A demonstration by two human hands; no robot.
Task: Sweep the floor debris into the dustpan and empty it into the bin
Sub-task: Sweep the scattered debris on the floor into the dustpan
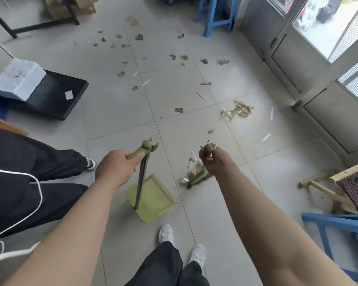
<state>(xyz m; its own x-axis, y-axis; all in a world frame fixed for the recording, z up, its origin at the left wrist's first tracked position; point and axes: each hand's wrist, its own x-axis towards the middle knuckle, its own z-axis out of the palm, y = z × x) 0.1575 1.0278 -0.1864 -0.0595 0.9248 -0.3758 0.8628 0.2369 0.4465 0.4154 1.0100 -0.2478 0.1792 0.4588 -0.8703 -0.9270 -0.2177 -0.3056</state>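
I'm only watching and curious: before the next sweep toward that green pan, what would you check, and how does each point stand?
1. Left hand grips the green plastic dustpan handle: ok.
2. Right hand holds the green broom handle top: ok.
3. Dustpan rests on the grey tiled floor: ok.
4. Swept wrapper pile lies beside the pan: ok.
5. Scattered paper scraps gathered: not ok.
6. Bin location: cannot tell.

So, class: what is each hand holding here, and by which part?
The left hand grips the dustpan by the top of its long handle. The right hand grips the broom at its handle's top end.
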